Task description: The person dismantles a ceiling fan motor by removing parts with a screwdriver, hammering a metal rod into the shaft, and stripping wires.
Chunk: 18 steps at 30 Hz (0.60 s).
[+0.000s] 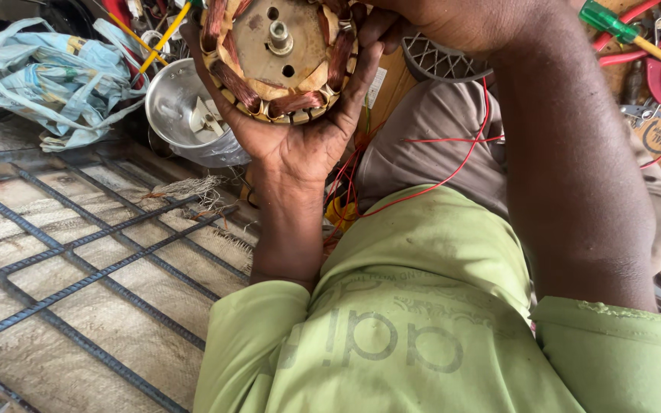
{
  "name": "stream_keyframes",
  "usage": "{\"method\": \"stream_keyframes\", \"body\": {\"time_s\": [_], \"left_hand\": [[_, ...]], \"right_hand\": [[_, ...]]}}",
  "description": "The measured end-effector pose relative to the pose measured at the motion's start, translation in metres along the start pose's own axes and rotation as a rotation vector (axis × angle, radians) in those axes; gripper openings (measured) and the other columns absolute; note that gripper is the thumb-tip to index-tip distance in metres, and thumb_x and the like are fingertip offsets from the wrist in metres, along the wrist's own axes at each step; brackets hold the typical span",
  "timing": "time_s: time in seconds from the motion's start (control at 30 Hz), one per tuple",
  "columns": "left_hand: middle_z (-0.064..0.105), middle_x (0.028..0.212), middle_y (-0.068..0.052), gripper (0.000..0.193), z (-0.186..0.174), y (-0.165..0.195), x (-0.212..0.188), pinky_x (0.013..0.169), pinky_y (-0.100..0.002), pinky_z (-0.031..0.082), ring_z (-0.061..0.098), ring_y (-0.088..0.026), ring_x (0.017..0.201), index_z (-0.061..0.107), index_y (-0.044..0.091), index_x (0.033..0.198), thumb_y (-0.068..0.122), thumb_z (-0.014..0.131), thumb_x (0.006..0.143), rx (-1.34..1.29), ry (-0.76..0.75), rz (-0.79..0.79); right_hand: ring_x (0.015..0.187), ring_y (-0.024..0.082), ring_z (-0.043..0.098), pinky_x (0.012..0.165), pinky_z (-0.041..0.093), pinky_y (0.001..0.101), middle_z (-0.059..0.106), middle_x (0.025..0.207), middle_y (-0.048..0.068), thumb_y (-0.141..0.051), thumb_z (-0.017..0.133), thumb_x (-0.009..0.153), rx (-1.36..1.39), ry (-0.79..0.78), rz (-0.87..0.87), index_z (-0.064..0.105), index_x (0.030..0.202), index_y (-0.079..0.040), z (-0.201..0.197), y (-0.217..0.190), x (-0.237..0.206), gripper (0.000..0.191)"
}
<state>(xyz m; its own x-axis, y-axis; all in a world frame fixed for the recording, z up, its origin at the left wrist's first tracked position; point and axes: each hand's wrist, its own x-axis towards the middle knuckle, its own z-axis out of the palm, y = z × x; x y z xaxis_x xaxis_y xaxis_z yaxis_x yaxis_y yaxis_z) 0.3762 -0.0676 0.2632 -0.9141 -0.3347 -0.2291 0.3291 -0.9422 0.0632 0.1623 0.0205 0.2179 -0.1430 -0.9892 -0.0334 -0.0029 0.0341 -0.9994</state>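
Item: round motor stator with copper-brown wire coils around a dull metal centre plate and short shaft (278,57). Position: top centre of the view, raised above the lap. Its upper edge is cut off by the frame.

Left hand (300,130): palm cupped under the stator, fingers curled up around both sides of its rim, holding it.

Right hand (453,19): only the back of the wrist and part of the hand show at the top edge; it lies against the stator's upper right side. Fingers are out of frame, so its grip cannot be told.

Attached: thin red wires (437,164) trail from below the stator across the grey-brown trouser knee (430,145); where they end is hidden behind the left forearm.

Nearby, left: shiny round metal housing bowl (185,115), partly hidden by the left hand; crumpled pale blue plastic bag (47,76); rusty steel bar grid (78,260) over woven sacking.

Nearby, right: green-handled screwdriver with yellow shaft (621,30) and red-handled pliers (648,65), both partly cut off by the frame edge. A grey plastic grille (437,61) is half covered by the right arm.

Foreground: light green shirt (422,321).
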Motion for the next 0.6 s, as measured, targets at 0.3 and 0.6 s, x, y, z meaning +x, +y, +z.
{"method": "stream_keyframes", "body": {"time_s": [0.3, 0.6], "left_hand": [[0.065, 0.133, -0.014, 0.068, -0.008, -0.001, 0.004, 0.095, -0.044, 0.062, 0.07, -0.026, 0.114, 0.053, 0.003, 0.145, 0.056, 0.064, 0.103, 0.523, -0.087, 0.237], [0.065, 0.118, -0.009, 0.066, -0.019, -0.005, 0.014, 0.089, -0.032, 0.053, 0.063, -0.017, 0.105, 0.056, -0.004, 0.14, 0.052, 0.065, 0.106, 0.787, 0.057, 0.161]], "right_hand": [[0.135, 0.025, 0.06, 0.115, 0.052, 0.0395, 0.059, 0.148, 0.018, -0.028, 0.087, 0.089, -0.104, 0.11, -0.244, 0.044, 0.153, 0.0, 0.019, -0.065, -0.051, 0.082], [0.163, 0.025, 0.033, 0.134, 0.036, 0.0414, 0.024, 0.174, 0.015, -0.011, 0.103, 0.075, 0.087, 0.17, -0.312, 0.006, 0.166, -0.006, 0.063, -0.008, -0.055, 0.133]]}}
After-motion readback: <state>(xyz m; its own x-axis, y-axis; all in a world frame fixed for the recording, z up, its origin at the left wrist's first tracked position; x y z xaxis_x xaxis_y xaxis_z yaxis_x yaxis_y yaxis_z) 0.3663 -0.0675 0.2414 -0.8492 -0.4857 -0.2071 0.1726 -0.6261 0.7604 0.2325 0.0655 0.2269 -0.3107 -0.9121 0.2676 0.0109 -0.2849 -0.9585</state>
